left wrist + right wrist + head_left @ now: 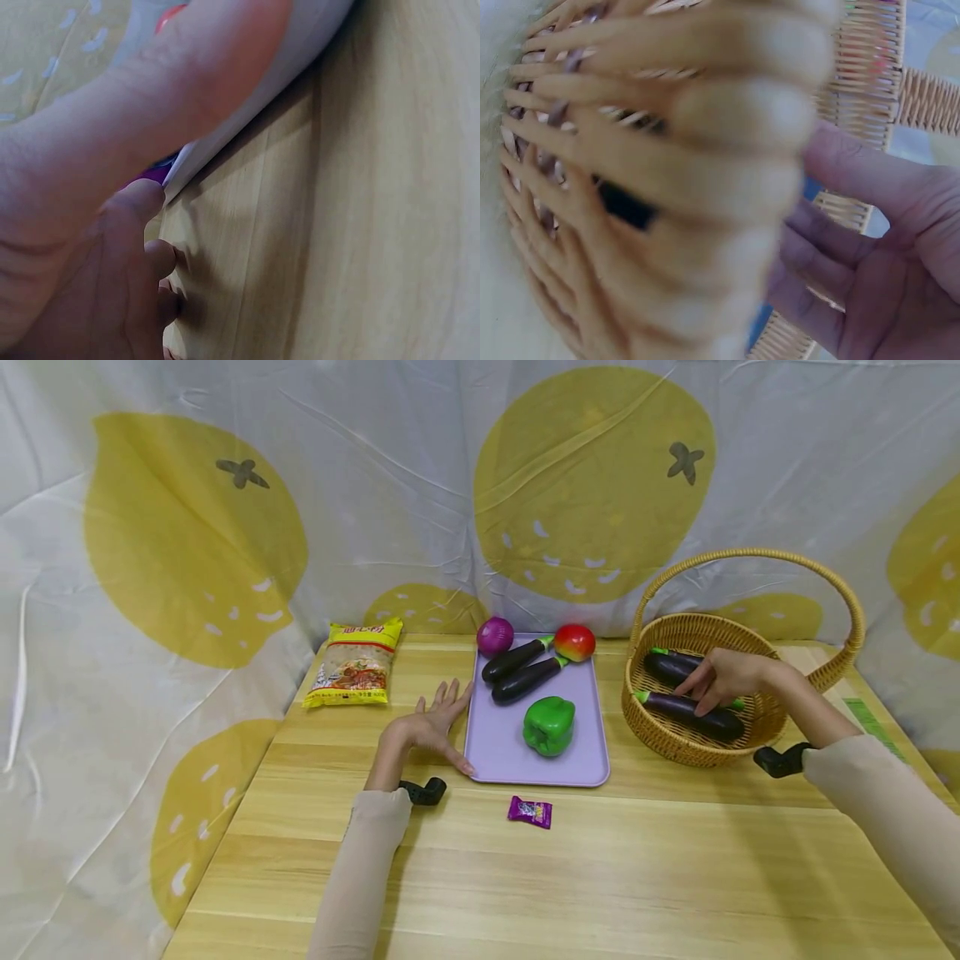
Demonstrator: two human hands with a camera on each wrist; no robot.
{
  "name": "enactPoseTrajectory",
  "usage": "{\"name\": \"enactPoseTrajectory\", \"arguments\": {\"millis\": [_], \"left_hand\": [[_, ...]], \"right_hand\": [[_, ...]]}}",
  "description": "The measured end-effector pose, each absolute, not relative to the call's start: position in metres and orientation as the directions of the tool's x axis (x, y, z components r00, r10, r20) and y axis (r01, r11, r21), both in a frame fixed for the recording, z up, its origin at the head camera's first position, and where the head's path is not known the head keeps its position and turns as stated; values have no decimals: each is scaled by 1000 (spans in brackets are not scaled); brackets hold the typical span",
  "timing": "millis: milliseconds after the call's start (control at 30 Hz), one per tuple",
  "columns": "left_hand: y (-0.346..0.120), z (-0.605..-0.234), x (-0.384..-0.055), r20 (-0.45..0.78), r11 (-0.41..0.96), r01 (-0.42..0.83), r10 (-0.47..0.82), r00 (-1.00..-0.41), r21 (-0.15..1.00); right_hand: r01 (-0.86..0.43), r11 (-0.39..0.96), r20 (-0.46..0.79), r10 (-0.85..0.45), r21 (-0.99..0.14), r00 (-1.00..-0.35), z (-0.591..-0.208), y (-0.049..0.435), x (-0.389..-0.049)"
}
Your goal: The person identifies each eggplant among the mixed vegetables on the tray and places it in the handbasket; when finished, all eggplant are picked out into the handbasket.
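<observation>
In the head view, my right hand reaches into a wicker basket, its fingers pinching a dark eggplant. Another eggplant lies in front of it, touching the fingertips. The basket's woven rim hides part of the grasp in the right wrist view. My left hand spreads its fingers at the left edge of a lilac tray, the thumb by the near corner. On the tray are a green bell pepper, two eggplants, a red fruit and a purple onion.
A yellow food packet lies at the back left of the wooden table. A small purple wrapped sweet sits in front of the tray. The basket's tall handle arches above it. A lemon-print curtain hangs behind.
</observation>
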State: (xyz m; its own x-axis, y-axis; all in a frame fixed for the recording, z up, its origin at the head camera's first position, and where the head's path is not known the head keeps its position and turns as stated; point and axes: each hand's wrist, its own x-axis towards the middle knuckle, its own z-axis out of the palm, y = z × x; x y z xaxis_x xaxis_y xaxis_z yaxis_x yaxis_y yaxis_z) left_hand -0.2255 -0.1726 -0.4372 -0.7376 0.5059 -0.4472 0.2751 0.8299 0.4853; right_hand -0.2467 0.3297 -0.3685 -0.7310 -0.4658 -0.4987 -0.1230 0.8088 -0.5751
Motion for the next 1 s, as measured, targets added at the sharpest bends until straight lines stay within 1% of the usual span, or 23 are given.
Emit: {"name": "enactPoseTrajectory", "arguments": {"millis": [233, 567, 700, 933, 1000], "left_hand": [[-173, -437, -226, -448, 833, 275, 503, -740, 480], [-172, -438, -226, -446, 829, 278, 508, -737, 485], [-172, -438, -226, -449, 831, 280, 508, -735, 481], [-173, -437, -225, -441, 824, 280, 514, -736, 492], [-173, -437, -225, -444, 824, 281, 515, -734, 492]], "right_hand": [[-90, 791, -472, -447, -605, -759, -368, 333, -246], [-108, 795, -467, -454, -597, -759, -370, 338, -248], [-171, 757, -425, -521, -630, -741, -362, 339, -247], [-316, 665, -261, -617, -677, -742, -349, 328, -248], [-323, 651, -243, -624, -686, -743, -347, 323, -247]]}}
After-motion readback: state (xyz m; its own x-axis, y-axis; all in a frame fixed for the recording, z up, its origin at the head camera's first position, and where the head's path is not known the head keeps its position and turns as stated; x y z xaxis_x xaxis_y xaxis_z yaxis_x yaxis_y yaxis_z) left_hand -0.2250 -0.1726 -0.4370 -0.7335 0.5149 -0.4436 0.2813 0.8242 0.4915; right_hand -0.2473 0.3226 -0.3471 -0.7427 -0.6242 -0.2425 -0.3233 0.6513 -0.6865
